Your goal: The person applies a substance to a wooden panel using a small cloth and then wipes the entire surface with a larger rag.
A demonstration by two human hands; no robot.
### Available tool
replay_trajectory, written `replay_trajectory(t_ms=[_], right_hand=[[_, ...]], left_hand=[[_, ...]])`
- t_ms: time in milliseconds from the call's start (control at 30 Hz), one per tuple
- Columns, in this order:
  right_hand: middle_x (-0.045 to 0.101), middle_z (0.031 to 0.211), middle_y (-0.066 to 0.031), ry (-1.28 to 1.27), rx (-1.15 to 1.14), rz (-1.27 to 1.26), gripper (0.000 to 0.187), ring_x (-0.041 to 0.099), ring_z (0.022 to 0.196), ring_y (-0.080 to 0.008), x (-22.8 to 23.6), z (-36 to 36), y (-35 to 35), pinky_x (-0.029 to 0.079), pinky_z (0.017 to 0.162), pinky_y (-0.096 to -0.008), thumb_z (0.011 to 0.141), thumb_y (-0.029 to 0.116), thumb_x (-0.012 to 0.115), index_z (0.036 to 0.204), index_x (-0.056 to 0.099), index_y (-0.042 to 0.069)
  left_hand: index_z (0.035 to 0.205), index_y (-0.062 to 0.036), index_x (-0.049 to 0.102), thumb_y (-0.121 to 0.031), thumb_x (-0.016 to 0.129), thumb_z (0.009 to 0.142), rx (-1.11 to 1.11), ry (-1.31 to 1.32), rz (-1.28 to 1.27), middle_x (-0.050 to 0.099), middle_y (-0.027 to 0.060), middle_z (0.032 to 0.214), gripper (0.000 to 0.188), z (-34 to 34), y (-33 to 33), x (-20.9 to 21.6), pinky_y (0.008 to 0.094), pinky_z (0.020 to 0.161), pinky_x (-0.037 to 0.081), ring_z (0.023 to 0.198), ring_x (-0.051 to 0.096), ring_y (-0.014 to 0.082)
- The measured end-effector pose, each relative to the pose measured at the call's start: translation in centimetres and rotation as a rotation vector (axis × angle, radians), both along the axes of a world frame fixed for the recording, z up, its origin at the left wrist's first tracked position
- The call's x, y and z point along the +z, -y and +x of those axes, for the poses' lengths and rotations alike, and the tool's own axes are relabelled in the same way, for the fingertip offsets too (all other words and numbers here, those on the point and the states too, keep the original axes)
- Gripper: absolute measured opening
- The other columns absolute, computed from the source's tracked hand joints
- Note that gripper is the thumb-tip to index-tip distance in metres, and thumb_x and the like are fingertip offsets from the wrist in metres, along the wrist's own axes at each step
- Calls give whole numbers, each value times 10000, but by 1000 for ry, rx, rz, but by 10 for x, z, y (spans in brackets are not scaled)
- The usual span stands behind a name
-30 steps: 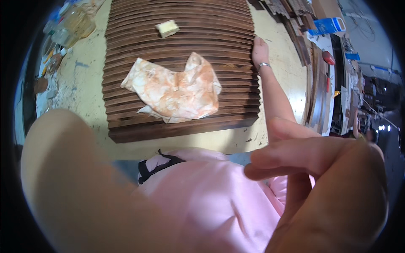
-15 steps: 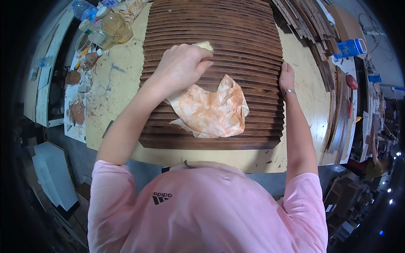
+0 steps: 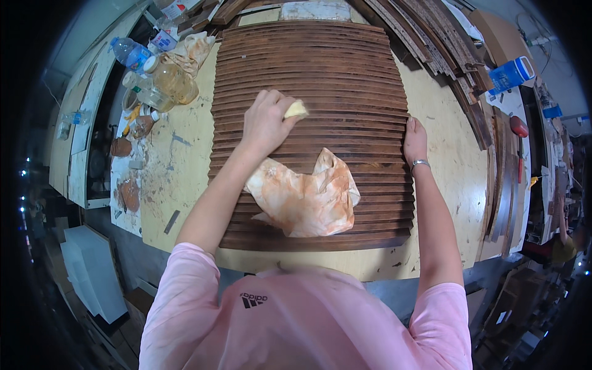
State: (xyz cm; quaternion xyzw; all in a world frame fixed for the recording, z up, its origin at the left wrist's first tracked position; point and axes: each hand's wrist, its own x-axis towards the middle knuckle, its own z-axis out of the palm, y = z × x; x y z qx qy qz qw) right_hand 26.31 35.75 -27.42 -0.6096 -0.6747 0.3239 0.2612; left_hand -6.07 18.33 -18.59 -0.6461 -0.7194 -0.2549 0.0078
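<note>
A dark brown slatted wooden panel (image 3: 364,123) lies on the pale tabletop, its slats running left to right. My left hand (image 3: 266,123) is over the panel's middle, closed on a small pale yellow sponge (image 3: 296,110), with its fingertips partly hidden. Just nearer to me, a crumpled white cloth (image 3: 305,200) with orange-brown stains rests on the slats, under my left forearm. At the panel's right edge my right hand (image 3: 416,142) grips the side, and its fingers are mostly out of sight.
Plastic bottles with liquid (image 3: 174,80) and another stained rag (image 3: 190,52) crowd the far left of the table (image 3: 447,166). Long wood strips (image 3: 444,55) are piled along the right, near a blue container (image 3: 510,75). A white box (image 3: 92,274) stands at lower left.
The view has tilted, so the scene sits lower and the panel's far end shows. My left hand has turned slightly, exposing more sponge. My right hand stays at the panel's edge.
</note>
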Motion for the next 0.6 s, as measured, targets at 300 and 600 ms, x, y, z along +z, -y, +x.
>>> replay_trajectory(t_ms=[300,600], right_hand=[[639,1089,-284,27,24,59,420,580,1043,-470,-1,0,-1,464,900,-466,1059,330,388,1103,602,-29],[655,1113,-285,-31,-26,67,443,608,1047,-430,-12,4,-1,464,925,-425,1064,333,404,1204,592,-43]], left_hand=[[1013,-126,733,-102,745,762,-253,-5,117,632,23,1014,253,70,-58,-12,366,831,524,983,587,232],[948,-93,754,14,713,710,355,-171,-49,667,68,979,264,-108,73,9,398,888,505,988,614,283]])
